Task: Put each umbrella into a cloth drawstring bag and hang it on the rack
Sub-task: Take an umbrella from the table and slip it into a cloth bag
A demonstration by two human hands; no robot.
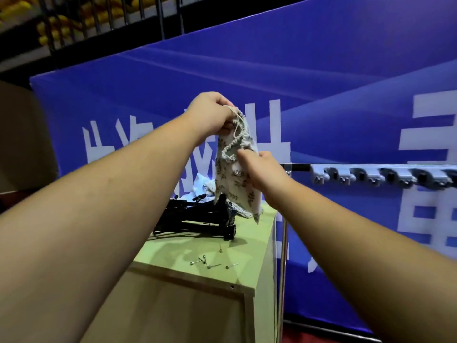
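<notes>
A white cloth drawstring bag [237, 179] with a leaf print hangs in the air above the green-topped wooden cabinet [188, 253]. My left hand [210, 115] pinches its gathered top and cord. My right hand [259, 169] grips the bag's right side lower down. Several folded black umbrellas [197, 216] lie in a pile on the cabinet just below the bag. More pale cloth bags [201, 185] lie behind the umbrellas. The rack [380, 177], a rail with grey hooks on a metal pole, runs to the right of my right hand.
Several small metal pins [210, 262] lie loose on the cabinet's near top. A blue banner wall [321, 95] with white characters stands close behind cabinet and rack. The rack's upright pole [284, 256] stands against the cabinet's right side.
</notes>
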